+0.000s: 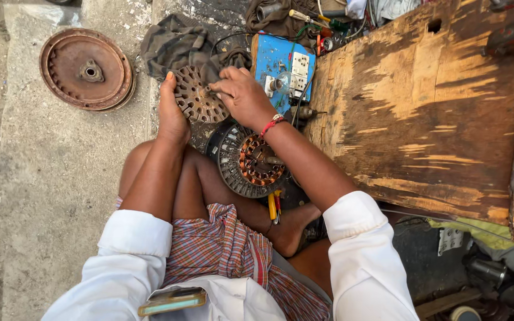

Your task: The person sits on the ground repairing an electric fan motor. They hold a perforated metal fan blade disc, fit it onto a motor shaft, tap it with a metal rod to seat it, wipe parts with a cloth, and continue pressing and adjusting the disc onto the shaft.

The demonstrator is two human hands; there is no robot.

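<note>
I hold a round, rusty perforated disc (196,95) upright between my hands, above my knees: my left hand (171,113) cups its edge at nine o'clock, fingers closed along the rim, while my right hand (242,95) curls over the three o'clock side, fingertips pinching near the small hub at the middle. The motor looks already opened up, I judge, since the wound stator with copper coils (260,159) sits bare in its finned grey housing (228,159) at five o'clock of the disc, just beside my right wrist. The disc is out and apart from it; the coils seem untouched, so most of the work appears still ahead. A rusted round cover (86,69) lies well apart at nine o'clock on the concrete. At one o'clock a blue switchboard with sockets (284,68) stands close to my right knuckles, crowding that side, with wires and tools behind it. A dark cloth (176,41) lies at twelve o'clock. A worn wooden board (429,113) fills three o'clock. Yellow-handled pliers (273,207) lie by my foot.
</note>
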